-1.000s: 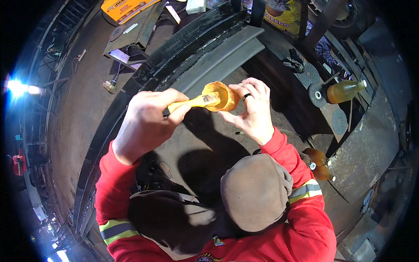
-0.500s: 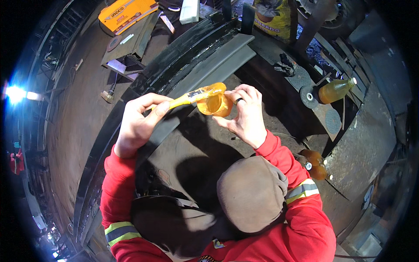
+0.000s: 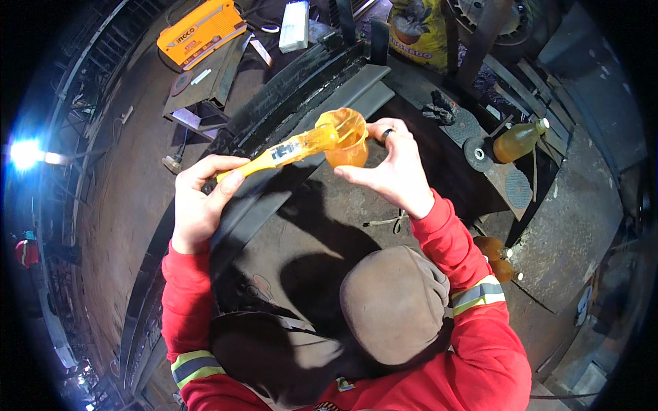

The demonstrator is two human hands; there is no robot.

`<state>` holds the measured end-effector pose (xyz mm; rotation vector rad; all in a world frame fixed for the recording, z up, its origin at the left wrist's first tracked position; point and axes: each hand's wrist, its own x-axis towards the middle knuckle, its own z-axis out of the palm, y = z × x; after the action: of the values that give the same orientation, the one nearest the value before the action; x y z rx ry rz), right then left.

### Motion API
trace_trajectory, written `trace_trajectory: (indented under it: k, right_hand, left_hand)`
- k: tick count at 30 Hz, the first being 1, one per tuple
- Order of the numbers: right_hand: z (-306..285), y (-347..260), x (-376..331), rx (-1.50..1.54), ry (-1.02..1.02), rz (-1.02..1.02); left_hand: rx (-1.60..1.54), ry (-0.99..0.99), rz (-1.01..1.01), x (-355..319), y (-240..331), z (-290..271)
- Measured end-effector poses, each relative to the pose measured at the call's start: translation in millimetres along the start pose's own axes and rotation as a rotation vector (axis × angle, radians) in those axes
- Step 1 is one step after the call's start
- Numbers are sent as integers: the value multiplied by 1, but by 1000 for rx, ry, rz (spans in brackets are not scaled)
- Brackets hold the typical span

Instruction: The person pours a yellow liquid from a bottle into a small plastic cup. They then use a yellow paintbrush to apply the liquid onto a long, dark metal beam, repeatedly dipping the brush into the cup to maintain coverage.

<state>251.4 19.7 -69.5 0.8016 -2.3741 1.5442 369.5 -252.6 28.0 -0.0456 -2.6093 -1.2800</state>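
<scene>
My left hand [image 3: 205, 195] pinches the end of a paintbrush [image 3: 277, 156] between thumb and fingers. The brush has a yellow handle with a dark tip and is smeared with orange-yellow liquid towards its head. Fingers and thumb of my right hand [image 3: 397, 168] grip a small orange-coated cup [image 3: 346, 154] from the right side, with a ring on one finger. The cup's mouth tilts up towards the brush, whose head dips inside it. Both hands are held above a long curved black metal beam [image 3: 253, 212] and the floor.
Upper left, an orange machine case [image 3: 202, 33] stands beside a small metal stand [image 3: 205, 79]. To the right, a bottle of amber liquid [image 3: 517, 142] and grinding discs [image 3: 478, 154] rest on a metal plate. More amber bottles [image 3: 499, 259] lie beyond my right forearm. My bent knee [image 3: 394, 305] is below.
The brush head has gone from across the cup's rim to inside its mouth. My left hand has moved slightly left and down; the cup has tipped and risen a little.
</scene>
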Motion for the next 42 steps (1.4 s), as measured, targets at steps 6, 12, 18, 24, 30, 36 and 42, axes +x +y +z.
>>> trace_trajectory:
  k: [6,12,18,24,30,36,42]
  right_hand:
    - [-22,-1,16,102,79,112]
    - [-23,0,14,64,83,136]
    - [9,18,-3,1,10,113]
    - [23,23,-11,-22,-38,121]
    - [14,31,-20,-65,24,98]
    - [-12,55,-39,-22,60,105]
    - [-14,63,-30,-10,71,175]
  left_hand:
    - [59,36,15,-2,0,-20]
    - [-269,178,-51,-4,1,-34]
    - [-405,235,155,19,40,-60]
    - [-413,289,195,36,71,-64]
    - [-282,171,-33,36,13,-14]
    - [-15,174,-149,53,-37,-28]
    - [352,26,-75,64,-59,-48]
